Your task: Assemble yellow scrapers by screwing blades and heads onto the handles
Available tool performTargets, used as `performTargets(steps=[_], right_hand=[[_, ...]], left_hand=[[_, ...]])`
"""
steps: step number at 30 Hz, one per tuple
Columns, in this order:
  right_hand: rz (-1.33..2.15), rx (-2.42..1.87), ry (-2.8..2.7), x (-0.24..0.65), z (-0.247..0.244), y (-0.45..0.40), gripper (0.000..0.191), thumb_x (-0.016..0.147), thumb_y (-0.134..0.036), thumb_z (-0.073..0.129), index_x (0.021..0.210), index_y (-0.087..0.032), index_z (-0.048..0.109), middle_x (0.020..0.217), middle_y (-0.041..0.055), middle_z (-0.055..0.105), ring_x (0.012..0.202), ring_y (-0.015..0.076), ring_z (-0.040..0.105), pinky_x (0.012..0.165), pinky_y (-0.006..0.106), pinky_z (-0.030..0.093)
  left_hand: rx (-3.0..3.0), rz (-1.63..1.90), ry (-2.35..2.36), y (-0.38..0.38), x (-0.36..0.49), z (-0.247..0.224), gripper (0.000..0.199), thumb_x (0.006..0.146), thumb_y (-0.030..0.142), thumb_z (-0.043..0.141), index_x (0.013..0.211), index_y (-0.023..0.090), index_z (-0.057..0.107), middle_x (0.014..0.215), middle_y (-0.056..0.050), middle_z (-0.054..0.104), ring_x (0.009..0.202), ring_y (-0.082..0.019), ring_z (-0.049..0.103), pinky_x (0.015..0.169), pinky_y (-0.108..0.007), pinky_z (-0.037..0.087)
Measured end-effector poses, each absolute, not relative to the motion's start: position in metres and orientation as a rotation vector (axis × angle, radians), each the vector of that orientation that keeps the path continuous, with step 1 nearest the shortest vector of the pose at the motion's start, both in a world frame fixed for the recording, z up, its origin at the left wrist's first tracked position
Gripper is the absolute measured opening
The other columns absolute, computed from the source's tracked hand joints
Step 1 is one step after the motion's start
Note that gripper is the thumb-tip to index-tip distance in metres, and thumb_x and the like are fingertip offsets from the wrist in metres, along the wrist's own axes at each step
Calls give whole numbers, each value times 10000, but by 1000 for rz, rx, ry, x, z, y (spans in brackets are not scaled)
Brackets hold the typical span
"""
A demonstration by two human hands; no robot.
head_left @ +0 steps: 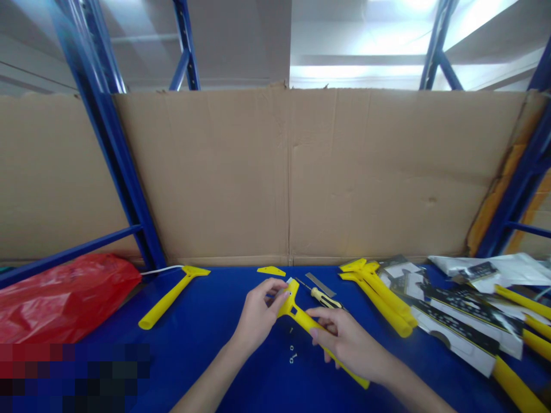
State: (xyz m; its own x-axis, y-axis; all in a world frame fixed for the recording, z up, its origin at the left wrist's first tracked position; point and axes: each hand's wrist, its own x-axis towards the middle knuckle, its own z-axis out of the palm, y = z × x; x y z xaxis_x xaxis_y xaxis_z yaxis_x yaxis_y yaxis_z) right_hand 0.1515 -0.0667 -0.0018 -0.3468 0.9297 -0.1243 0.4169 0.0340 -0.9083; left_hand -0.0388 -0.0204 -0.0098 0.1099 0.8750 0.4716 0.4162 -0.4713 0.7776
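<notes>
A yellow scraper lies slantwise between my hands above the blue tabletop, its head up and to the left. My left hand is closed, pinching the scraper's head beside a small hole. Around the handle my right hand is wrapped, fingers closed. Just beyond it rests a screwdriver with a cream and black handle, beside a flat metal blade. A loose yellow head plate lies farther back. Several small screws and nuts are scattered below the scraper's head.
One yellow scraper lies at left, near a red plastic bag. Several more scrapers are grouped at right, beside packaged scrapers in black and white card. Cardboard and blue rack posts stand behind.
</notes>
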Motion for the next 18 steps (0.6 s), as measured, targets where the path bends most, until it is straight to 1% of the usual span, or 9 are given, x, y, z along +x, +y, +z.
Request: performTargets(steps=[2, 4, 7, 9, 11, 13, 16, 18], right_hand=[[1348, -1362, -1725, 152, -2, -65, 478, 814, -319, 530, 1268, -171, 503, 809, 31, 605, 523, 94, 554, 401, 185, 396], [1377, -1359, -1668, 153, -2, -64, 474, 815, -313, 529, 1265, -165, 504, 805, 32, 611, 510, 90, 557, 397, 185, 408], [1392, -1359, -1633, 155, -1, -62, 453, 828, -295, 510, 1261, -160, 508, 789, 25, 615, 490, 76, 556, 398, 175, 416], [1386, -1357, -1640, 156, -1, -62, 435, 834, -288, 504, 1247, -150, 519, 784, 24, 616, 485, 72, 556, 393, 167, 414], [1386, -1346, -1654, 155, 0, -62, 430, 838, -287, 499, 1242, -139, 521, 784, 26, 616, 480, 71, 557, 387, 166, 412], [1388, -1344, -1651, 155, 0, -63, 443, 838, -286, 497, 1255, -139, 511, 787, 28, 618, 477, 70, 557, 389, 166, 414], [1407, -1331, -1636, 154, 2, -65, 460, 828, -312, 511, 1257, -147, 512, 795, 30, 620, 488, 75, 567, 403, 174, 424], [1444, -1296, -1618, 154, 4, -65, 467, 809, -358, 539, 1224, -145, 534, 778, 25, 615, 493, 85, 574, 411, 187, 433]], left_hand=[[2120, 1321, 1227, -22, -42, -10, 205, 826, 267, 521, 962, 201, 659, 972, -58, 692, 878, -182, 643, 786, -307, 525], [2339, 1268, 1182, -24, -46, -11, 279, 846, 197, 458, 1047, 215, 650, 1079, -72, 673, 985, -185, 627, 880, -327, 505], [2623, 1108, 1180, -29, -50, -9, 458, 788, 85, 429, 1189, 234, 595, 1251, -77, 598, 1123, -199, 572, 972, -365, 459], [2741, 995, 1234, -33, -52, -8, 578, 730, 56, 452, 1271, 241, 533, 1332, -81, 536, 1176, -219, 538, 1002, -401, 435], [2819, 917, 1276, -35, -53, -7, 646, 703, 60, 479, 1323, 244, 476, 1374, -88, 492, 1202, -240, 518, 1016, -429, 419], [2877, 879, 1307, -36, -52, -8, 641, 727, 94, 502, 1345, 251, 444, 1390, -93, 473, 1202, -251, 518, 1010, -442, 422], [2947, 868, 1372, -33, -51, -12, 525, 817, 167, 495, 1331, 264, 452, 1374, -92, 492, 1170, -251, 546, 983, -442, 446], [2994, 860, 1392, -31, -50, -15, 474, 862, 183, 462, 1328, 268, 447, 1370, -96, 496, 1164, -249, 551, 965, -435, 459]])
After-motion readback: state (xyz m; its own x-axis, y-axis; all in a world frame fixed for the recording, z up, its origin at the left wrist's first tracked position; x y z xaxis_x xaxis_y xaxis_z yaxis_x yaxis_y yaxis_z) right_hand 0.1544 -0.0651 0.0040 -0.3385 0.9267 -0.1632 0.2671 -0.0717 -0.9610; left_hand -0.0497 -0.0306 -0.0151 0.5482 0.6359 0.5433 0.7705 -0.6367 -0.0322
